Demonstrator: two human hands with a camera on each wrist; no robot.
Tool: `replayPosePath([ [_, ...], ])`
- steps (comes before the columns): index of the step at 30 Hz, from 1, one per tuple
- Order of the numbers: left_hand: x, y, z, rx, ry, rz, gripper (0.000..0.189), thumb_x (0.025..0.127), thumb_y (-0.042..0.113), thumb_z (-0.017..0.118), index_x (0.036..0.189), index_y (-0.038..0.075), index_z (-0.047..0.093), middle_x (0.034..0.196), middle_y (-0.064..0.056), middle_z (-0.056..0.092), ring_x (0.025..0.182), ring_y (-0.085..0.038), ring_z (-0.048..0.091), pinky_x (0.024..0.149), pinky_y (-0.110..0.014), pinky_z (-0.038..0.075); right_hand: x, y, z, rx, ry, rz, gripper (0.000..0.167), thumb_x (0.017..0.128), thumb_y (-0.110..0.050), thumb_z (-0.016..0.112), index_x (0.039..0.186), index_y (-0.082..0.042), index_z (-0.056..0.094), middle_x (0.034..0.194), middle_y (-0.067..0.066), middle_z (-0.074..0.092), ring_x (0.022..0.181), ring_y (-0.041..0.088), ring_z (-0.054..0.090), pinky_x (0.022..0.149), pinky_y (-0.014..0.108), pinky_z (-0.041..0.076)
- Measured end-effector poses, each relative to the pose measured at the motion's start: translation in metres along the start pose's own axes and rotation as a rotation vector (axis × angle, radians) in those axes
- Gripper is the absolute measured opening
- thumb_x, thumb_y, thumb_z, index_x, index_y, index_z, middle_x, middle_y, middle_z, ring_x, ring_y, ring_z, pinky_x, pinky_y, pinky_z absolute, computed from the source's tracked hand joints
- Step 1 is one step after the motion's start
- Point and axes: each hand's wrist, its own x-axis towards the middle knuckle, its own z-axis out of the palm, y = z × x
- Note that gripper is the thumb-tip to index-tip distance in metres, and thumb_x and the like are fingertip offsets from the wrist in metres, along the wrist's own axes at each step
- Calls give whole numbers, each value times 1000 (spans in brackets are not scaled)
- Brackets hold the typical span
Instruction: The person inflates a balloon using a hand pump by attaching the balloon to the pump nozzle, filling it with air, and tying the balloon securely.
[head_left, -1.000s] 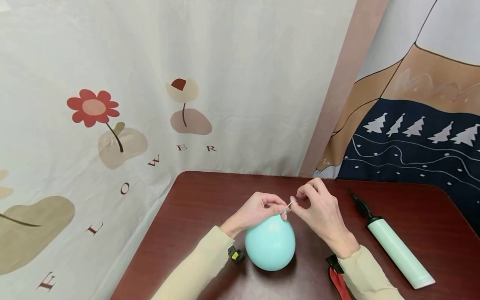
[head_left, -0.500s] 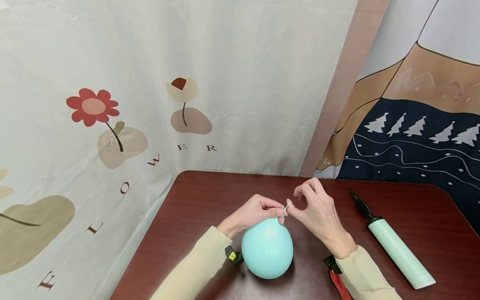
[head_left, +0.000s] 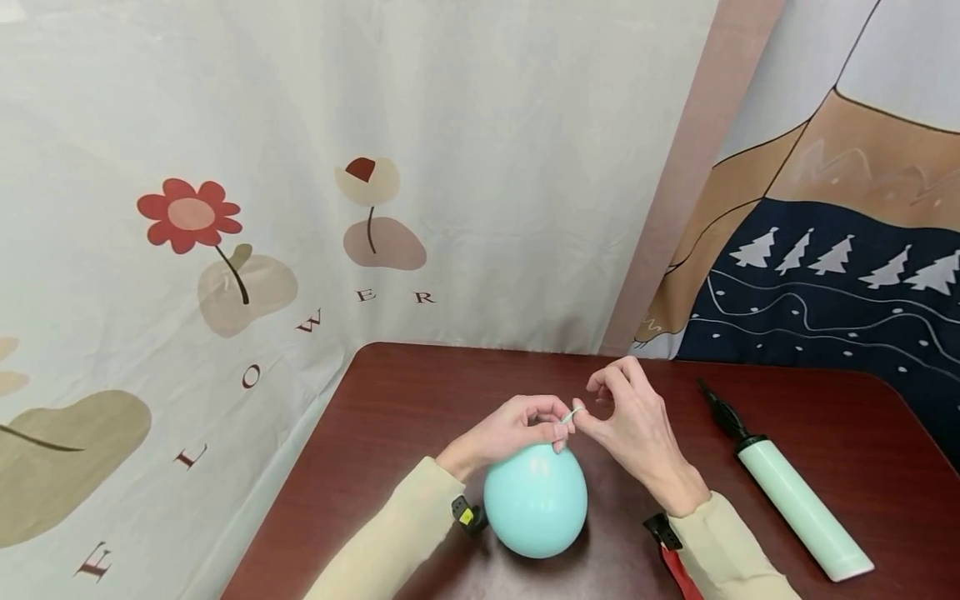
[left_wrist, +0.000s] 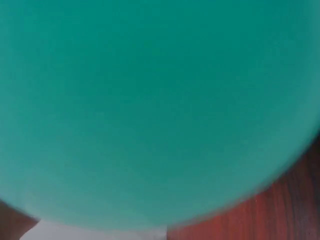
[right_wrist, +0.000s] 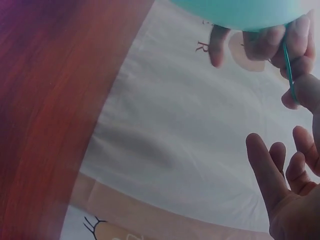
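An inflated light turquoise balloon [head_left: 536, 504] hangs close over the table below my left hand [head_left: 517, 429], whose thumb and fingers pinch it at the neck. My right hand [head_left: 633, 425] pinches the stretched end of that neck between thumb and index finger, with its other fingers raised and bent. The right wrist view shows the thin, taut balloon neck [right_wrist: 288, 65] running from the left fingers [right_wrist: 272, 37] to the right thumb and index finger. In the left wrist view the balloon [left_wrist: 160, 100] fills nearly everything and hides the left fingers.
A pale green balloon pump [head_left: 806, 508] with a black nozzle lies on the dark red-brown table [head_left: 420, 383], right of the right forearm. Printed cloth [head_left: 510, 208] hangs behind the table's far edge. Each wrist bears a small black device, the right one with a red strap [head_left: 678, 571].
The balloon and left hand have shifted slightly down and toward the person. The right hand has moved a little left, still pinching the neck's end. The pump stays put.
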Motion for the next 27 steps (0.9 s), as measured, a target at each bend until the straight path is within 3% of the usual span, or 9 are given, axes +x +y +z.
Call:
replayPosePath([
  [4,3,0,3,-19,59,45,17,103,2,56,117,-5,48,81,-12,66,86,-12,63,94,-27,46,0,-1,-1,-14,-3,23,29,75,-12,83,95,-12,63,99,2,51,79,11,61,64,32,58],
  [7,5,0,7,2,124,46,18,105,3,56,118,-4,47,87,-22,70,92,-15,66,94,-27,46,1,-1,0,-33,9,26,28,75,-10,83,93,-11,62,98,2,51,77,11,59,61,31,56],
  [12,7,-1,10,-8,186,-23,14,105,7,60,114,-3,55,99,-30,72,105,-34,70,88,-24,50,0,-1,3,-84,50,-23,26,74,-5,81,90,-10,61,92,4,52,68,10,51,54,28,48],
  [15,6,0,9,-28,204,-75,13,103,9,65,111,0,61,99,-27,74,104,-38,72,84,-24,53,-1,-1,5,-112,76,-47,24,74,-4,79,89,-10,61,90,4,53,64,10,47,51,28,45],
  [21,4,2,1,-41,160,-142,14,97,13,74,107,4,71,93,-8,78,93,-19,76,81,-30,58,-1,-1,4,-120,97,-63,23,73,-5,77,89,-11,61,90,4,54,62,11,48,50,30,45],
  [27,0,2,-4,-22,55,-94,16,104,14,62,115,3,66,97,-10,76,98,-15,70,90,-30,55,-2,0,4,-105,96,-45,22,75,-9,78,90,-11,62,92,3,53,66,10,47,52,29,44],
])
